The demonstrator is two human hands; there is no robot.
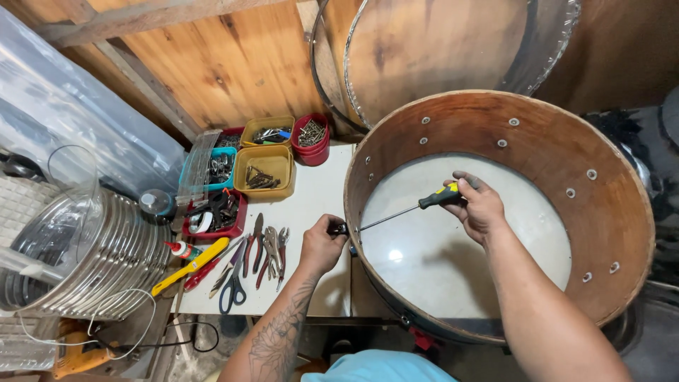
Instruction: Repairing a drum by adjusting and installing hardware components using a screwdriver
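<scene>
A large wooden drum shell (566,177) filled the right half of the frame, lying on the desk (318,205) with its pale skin facing up inside. The right hand (479,206) was clamped on the black-and-yellow handle of a screwdriver (417,207), its shaft running down-left to the shell's inner wall. The left hand (322,244), at centre, was closed on a small dark fitting (341,229) outside the rim. Pliers and scissors (247,265) lay left of it, below trays of screws (265,170).
</scene>
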